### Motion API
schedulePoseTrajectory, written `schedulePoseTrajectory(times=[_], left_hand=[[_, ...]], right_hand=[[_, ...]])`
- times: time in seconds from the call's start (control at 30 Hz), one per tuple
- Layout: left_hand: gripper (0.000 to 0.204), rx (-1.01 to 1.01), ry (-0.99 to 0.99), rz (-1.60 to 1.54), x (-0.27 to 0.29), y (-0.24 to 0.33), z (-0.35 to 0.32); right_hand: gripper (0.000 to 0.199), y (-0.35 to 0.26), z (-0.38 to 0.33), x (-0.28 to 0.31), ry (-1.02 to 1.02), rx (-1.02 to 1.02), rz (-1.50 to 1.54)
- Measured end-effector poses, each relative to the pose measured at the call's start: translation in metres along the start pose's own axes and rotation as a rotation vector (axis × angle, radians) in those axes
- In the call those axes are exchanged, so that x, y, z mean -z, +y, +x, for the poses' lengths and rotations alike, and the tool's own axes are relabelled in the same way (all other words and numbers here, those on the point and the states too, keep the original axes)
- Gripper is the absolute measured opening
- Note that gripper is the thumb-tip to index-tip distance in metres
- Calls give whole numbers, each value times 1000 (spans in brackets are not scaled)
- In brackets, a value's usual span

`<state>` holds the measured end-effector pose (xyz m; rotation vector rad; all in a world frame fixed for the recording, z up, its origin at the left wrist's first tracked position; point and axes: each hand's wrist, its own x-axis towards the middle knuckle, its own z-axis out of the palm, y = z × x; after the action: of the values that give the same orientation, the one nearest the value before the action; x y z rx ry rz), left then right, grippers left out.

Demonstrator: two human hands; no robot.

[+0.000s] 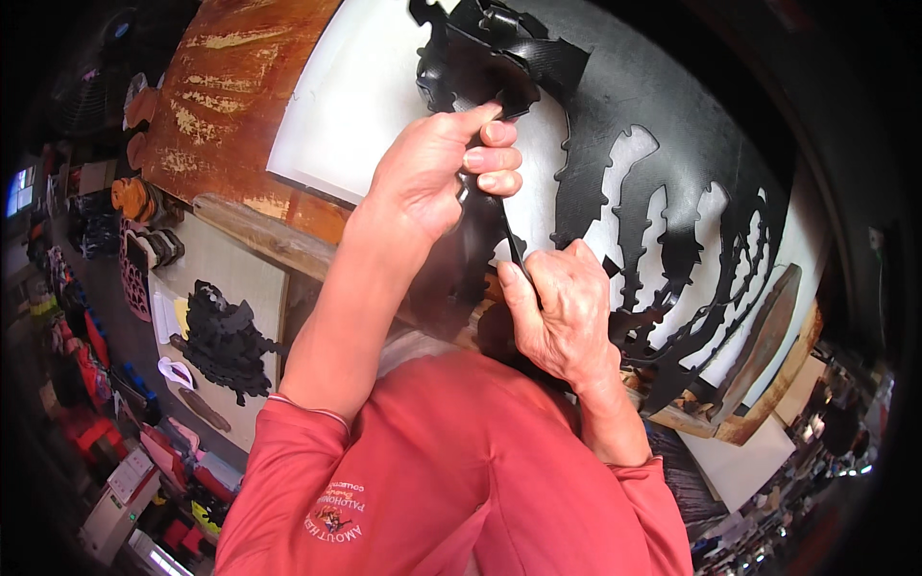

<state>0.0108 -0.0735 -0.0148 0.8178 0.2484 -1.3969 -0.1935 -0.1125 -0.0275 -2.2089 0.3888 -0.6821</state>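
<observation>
The left hand and right hand both grip black sheeting, where steady, even tension likely best spares its notched edges.

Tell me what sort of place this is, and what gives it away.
Probably a workshop where leather-like sheet material is cut. Pointing to it are the black sheet with shapes cut out of it, the heap of black pieces off to the left, and the scuffed brown board.
</observation>
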Motion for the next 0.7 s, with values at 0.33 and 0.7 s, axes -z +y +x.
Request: schedulePoseTrajectory(times=[0.33,0.7], left_hand=[[13,64,29,-45,-3,6,19],[13,-102,32,217,-14,4,7]], right_hand=[[36,-15,-29,-2,16,9,4],[18,-7,-20,1,50,-47,90]])
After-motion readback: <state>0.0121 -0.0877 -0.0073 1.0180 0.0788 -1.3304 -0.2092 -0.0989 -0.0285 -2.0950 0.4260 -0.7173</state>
